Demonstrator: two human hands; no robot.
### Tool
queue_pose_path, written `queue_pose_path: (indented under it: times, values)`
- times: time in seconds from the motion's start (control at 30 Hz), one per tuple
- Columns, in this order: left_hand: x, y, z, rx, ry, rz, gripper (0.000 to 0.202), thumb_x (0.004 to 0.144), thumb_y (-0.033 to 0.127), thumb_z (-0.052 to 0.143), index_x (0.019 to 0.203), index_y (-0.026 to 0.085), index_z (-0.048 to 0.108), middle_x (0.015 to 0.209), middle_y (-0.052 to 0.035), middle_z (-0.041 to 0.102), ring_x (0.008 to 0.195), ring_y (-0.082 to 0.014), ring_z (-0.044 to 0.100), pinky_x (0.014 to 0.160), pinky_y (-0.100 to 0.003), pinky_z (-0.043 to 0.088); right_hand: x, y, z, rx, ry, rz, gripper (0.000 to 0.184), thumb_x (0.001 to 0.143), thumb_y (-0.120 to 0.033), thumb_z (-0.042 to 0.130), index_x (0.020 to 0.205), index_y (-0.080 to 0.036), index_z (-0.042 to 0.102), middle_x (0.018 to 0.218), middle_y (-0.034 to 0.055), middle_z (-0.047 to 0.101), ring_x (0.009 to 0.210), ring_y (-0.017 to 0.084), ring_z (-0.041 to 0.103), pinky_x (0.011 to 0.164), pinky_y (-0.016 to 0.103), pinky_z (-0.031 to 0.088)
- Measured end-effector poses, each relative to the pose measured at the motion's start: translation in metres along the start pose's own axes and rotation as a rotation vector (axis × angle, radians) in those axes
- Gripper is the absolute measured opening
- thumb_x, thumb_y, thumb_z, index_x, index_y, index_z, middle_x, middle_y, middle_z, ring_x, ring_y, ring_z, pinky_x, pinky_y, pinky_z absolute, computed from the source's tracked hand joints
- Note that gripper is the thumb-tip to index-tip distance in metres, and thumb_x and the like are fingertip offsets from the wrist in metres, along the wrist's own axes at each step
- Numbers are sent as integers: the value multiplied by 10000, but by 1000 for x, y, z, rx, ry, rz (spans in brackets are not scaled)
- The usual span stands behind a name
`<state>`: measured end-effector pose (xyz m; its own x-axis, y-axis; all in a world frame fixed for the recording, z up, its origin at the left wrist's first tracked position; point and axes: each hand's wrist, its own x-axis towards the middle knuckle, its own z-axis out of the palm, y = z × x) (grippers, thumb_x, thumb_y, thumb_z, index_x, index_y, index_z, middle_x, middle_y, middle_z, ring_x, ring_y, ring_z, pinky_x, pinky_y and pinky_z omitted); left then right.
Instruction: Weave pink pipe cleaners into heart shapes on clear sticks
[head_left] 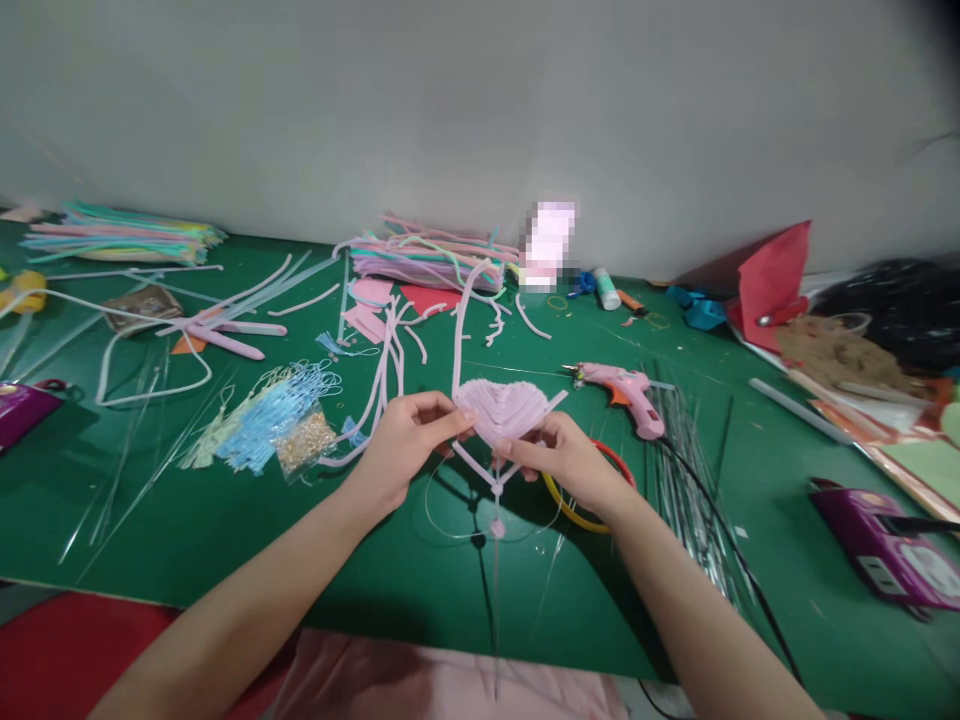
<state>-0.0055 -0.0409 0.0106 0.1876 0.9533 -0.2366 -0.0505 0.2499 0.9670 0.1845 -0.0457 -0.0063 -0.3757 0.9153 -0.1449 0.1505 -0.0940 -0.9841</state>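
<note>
So the green table (pixel 225 540) takes up pretty much your whole view, and it's a mess of craft stuff. Along the back edge there's a stack of fuzzy craft sticks (pixel 427 262) in pink and purple, and a second stack (pixel 124 238) of pastel ones far off to your left. A folded red paper (pixel 776 275) stands up at the back right, and a purple box (pixel 889 550) sits near the right edge. A bundle of thin wires (pixel 686 470) lies just right of your right arm, with a black cable running over it. The pink glue gun (pixel 626 388) lies just behind your right hand, not touching it. Some blue tassels (pixel 277 415) are left of your left hand, next to a little bag of gold beads (pixel 304 442).

Your left hand (pixel 405 440) is pinching the left edge of the pink heart (pixel 501 408) between thumb and fingertips. Your right hand (pixel 570 460) pinches its lower right edge the same way, fingers curled in. The heart's in the middle of the table, held up just above it between your two hands, point down.

A yellow ring (pixel 577 515) lies on the table under your right wrist, with a red one on it. A tiny pink bead (pixel 498 527) dangles below the heart's tip.
</note>
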Motion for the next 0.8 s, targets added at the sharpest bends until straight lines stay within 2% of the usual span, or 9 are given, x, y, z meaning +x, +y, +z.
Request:
queue_pose_path:
  times: [0.27,0.37,0.47,0.57,0.67,0.8]
  values:
    - [0,1,0,59,9,54,210,698,327,735,645,163,616,653,0,626,663,-130,560,585,-226,424,1,1,1,31,0,-7,280,751,-412,699,808,-138,711,681,44,696,473,78,488,468,206,423]
    - [1,-2,1,26,-55,27,223,696,344,741,779,158,650,728,-15,649,698,-145,580,589,-235,433,0,1,1,43,-11,-18,314,754,-433,697,877,-144,720,694,38,693,494,83,501,475,205,427]
    - [2,-5,2,5,-154,-45,335,664,335,778,912,138,667,788,-41,677,727,-163,608,626,-256,457,-1,1,3,51,-48,10,320,716,-420,737,887,-150,722,697,22,675,532,88,519,494,202,443]
    - [3,-6,1,8,-199,-107,340,630,317,811,871,125,667,742,-44,681,690,-160,620,646,-267,481,-1,0,6,67,-88,32,314,701,-405,755,894,-159,720,722,15,662,580,94,536,519,198,462]
    - [3,-5,1,46,-188,-161,341,603,314,831,830,121,665,723,-54,686,637,-158,621,591,-265,497,-2,0,6,57,-128,27,309,731,-417,727,905,-162,715,741,16,663,603,100,549,538,204,478]
    - [3,-4,0,59,-175,-142,340,622,335,821,840,110,689,775,-77,701,620,-147,622,589,-263,518,-3,-1,1,5,-181,8,286,775,-424,684,922,-180,701,787,18,682,617,108,581,578,227,505]
